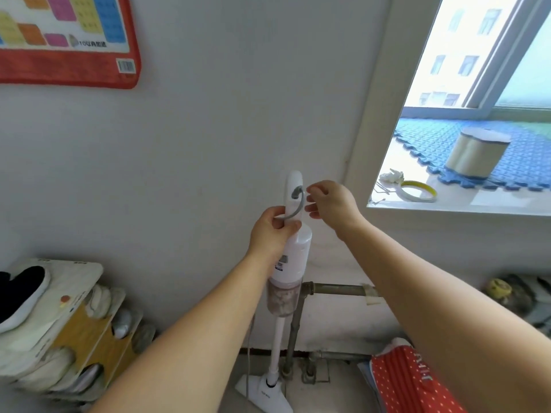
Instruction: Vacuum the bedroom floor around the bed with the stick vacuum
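Head view: stick vacuum (293, 251) upright against the white wall (208, 129), both hands at its handle.

From the left, a shoe rack (68, 326) holds a dark shoe (21, 296), with a colourful chart (68, 37) on the wall above. The left hand (272, 231) grips the vacuum's handle, fingers curled round it over a grey cord (295, 207). The floor head (265, 394) rests on the floor by the pipes (337, 289). The right hand (331, 204) hovers just beside the handle top, fingers loosely curled, holding nothing. A tape roll (417, 190) and a filter (477, 152) sit on the windowsill (477, 208).
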